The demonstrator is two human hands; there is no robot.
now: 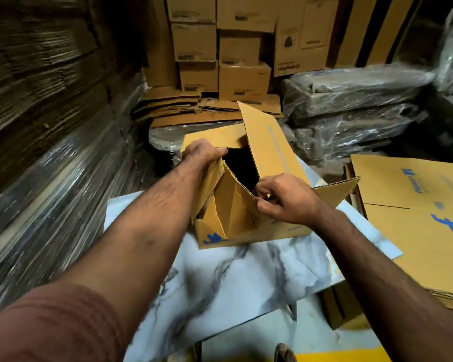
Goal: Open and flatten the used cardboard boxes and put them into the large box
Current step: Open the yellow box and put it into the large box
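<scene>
1. Stacked cardboard fills this dim storeroom, and a white slab with grey marble veining (246, 278) serves as the work surface in the middle.
2. At nine o'clock, a tall wall of plastic-wrapped flat cardboard sheets (45, 142) runs along the left side.
3. At twelve o'clock, brown printed cartons (220, 48) stand stacked against the back, with a low pile of loose flattened brown cardboard (194, 111) at their foot.
4. On the slab, at the centre, stands the brown corrugated cardboard box with blue printed marks (270, 158), its top flaps partly raised and its dark inside showing.
5. The left hand (203, 152), at the box's ten o'clock corner, has its fingers curled over the edge of a top flap, clamped on it.
6. The right hand (283, 198), at the box's four o'clock side, pinches the corrugated edge of the near flap between thumb and bent fingers.
7. At two o'clock, bundles wrapped in clear crinkled plastic (356, 111) lie piled.
8. At three o'clock, a stack of flattened brown cardboard sheets with blue logos (416, 218) lies beside the slab.
</scene>
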